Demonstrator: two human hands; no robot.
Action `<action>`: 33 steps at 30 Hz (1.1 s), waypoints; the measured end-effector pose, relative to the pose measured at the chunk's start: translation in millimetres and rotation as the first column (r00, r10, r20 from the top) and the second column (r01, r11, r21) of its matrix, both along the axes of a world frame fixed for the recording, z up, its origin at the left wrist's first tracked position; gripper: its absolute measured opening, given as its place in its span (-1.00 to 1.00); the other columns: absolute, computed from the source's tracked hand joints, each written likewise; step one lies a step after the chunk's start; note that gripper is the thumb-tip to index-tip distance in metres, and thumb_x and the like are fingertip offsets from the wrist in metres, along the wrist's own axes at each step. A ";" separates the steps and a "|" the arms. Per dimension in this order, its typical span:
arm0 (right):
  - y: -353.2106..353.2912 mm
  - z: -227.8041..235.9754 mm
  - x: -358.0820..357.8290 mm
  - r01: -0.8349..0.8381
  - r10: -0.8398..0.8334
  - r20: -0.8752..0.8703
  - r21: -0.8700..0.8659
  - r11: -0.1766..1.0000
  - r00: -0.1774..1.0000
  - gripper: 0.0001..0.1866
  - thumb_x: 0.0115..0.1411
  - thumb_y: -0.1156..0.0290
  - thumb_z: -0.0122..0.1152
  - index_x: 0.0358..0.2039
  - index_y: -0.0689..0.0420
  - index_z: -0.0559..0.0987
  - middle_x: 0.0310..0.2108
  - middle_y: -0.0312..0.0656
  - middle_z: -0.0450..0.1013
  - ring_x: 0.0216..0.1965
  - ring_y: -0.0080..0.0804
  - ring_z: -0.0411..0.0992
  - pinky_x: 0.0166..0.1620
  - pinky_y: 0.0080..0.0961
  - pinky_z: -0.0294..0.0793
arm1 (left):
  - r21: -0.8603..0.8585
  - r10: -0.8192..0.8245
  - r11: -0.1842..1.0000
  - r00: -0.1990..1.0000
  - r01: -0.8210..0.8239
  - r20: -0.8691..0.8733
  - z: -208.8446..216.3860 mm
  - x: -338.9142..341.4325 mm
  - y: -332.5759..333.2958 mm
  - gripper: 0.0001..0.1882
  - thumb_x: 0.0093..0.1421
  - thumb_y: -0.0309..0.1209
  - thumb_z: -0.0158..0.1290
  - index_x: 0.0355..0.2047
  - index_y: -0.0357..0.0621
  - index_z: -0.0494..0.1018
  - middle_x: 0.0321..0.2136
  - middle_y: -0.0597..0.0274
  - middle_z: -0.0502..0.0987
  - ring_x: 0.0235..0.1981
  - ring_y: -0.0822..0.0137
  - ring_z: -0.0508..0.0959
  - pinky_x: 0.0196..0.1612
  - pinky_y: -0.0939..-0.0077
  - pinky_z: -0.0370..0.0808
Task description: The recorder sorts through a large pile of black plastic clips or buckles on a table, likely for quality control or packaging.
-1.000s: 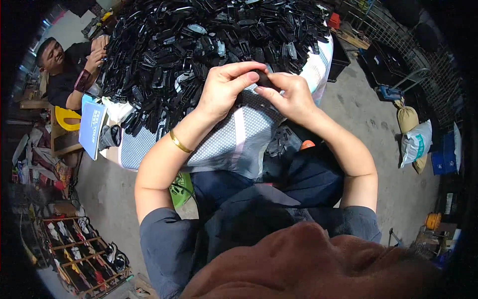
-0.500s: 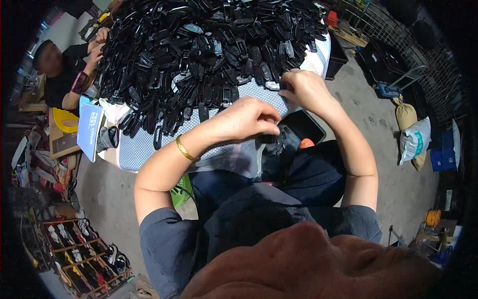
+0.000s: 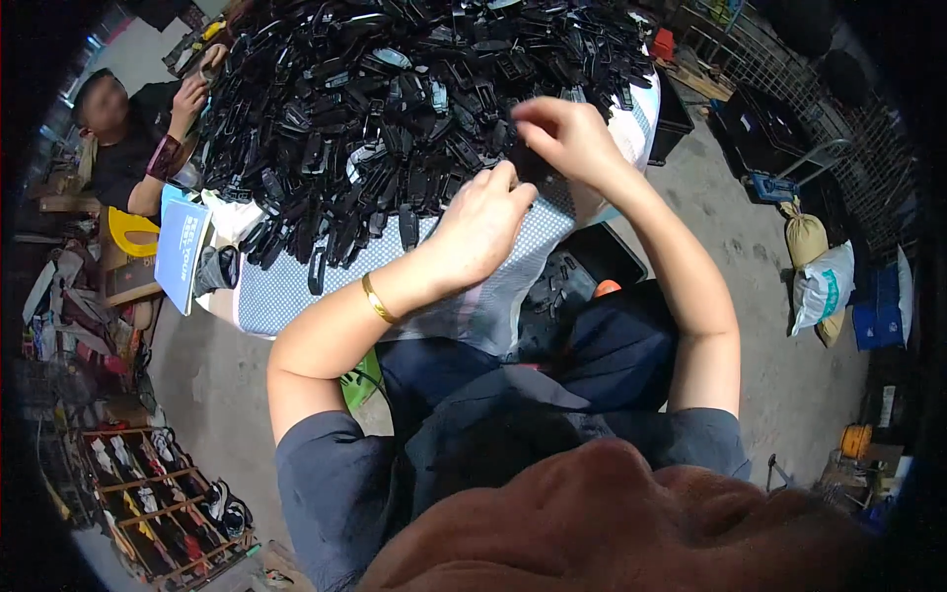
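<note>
Eyeing black parts (image 3: 414, 109) heaped across the cloth (image 3: 286, 288); I judge loose ones could slide off if a careless brush catches their near edge. Left hand (image 3: 481, 225) curls palm-down by that edge, right hand (image 3: 575, 143) arches farther out; I can't tell whether either pinches anything.

White lettering (image 3: 194, 230) on the blue panel (image 3: 179, 261); teal print (image 3: 833, 287), probably characters, on the white sack (image 3: 815, 279), too small to be read.
</note>
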State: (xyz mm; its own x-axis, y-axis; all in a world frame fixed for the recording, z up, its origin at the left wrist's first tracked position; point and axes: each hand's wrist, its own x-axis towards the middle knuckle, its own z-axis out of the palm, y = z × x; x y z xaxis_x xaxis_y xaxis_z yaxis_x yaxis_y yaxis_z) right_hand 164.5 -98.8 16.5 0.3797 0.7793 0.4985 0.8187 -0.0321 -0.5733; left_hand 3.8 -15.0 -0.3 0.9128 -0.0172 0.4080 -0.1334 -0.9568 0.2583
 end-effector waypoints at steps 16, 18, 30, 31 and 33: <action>60.0 18.6 8.0 0.141 -0.103 0.326 -0.096 0.985 0.940 -0.58 -0.14 0.33 0.23 -0.19 0.15 0.50 -0.51 -0.05 0.48 -0.42 -0.12 0.48 -0.30 -0.31 0.46 | -0.487 -0.133 0.873 0.976 0.032 -0.174 8.6 8.4 16.8 -0.69 -0.11 -0.60 0.16 -0.28 -0.27 0.46 -0.46 0.17 0.39 -0.53 0.44 0.46 -0.41 0.57 0.44; 51.7 21.9 4.9 0.196 -0.157 0.258 -0.132 0.972 0.953 -0.63 -0.13 0.37 0.20 -0.25 0.20 0.48 -0.54 -0.08 0.47 -0.46 -0.25 0.49 -0.37 -0.40 0.46 | -0.673 -0.150 0.736 0.951 -0.076 -0.271 10.5 10.2 18.0 -0.74 -0.01 -0.61 0.10 -0.24 -0.33 0.45 -0.45 0.23 0.39 -0.55 0.50 0.48 -0.43 0.64 0.46; -18.1 -7.2 -6.8 -0.143 0.161 -0.859 0.104 0.984 0.486 -0.73 0.16 0.34 0.12 -0.21 0.26 0.47 -0.45 -0.24 0.45 -0.48 -0.55 0.45 -0.40 -0.65 0.49 | -0.875 0.042 0.479 0.998 -0.063 -0.049 1.5 19.3 26.7 -0.78 0.02 -0.51 0.10 -0.28 -0.34 0.48 -0.45 0.20 0.48 -0.51 0.47 0.49 -0.41 0.63 0.43; -21.1 -9.2 -10.3 -0.196 0.196 -0.854 0.113 0.974 0.482 -0.71 0.16 0.36 0.12 -0.17 0.27 0.45 -0.43 -0.22 0.46 -0.45 -0.53 0.46 -0.38 -0.64 0.50 | -0.874 0.042 0.481 0.998 -0.064 -0.051 1.0 19.5 27.7 -0.78 0.02 -0.51 0.10 -0.28 -0.34 0.48 -0.45 0.20 0.48 -0.51 0.47 0.49 -0.41 0.63 0.43; -26.0 -5.4 -14.5 -0.268 0.238 -0.824 0.110 0.957 0.513 -0.69 0.16 0.37 0.12 -0.14 0.29 0.46 -0.38 -0.19 0.47 -0.43 -0.50 0.47 -0.37 -0.63 0.50 | -0.788 0.063 0.613 0.992 0.045 0.106 0.8 19.3 30.6 -0.78 0.02 -0.50 0.11 -0.29 -0.32 0.50 -0.44 0.21 0.49 -0.45 0.50 0.49 -0.36 0.65 0.42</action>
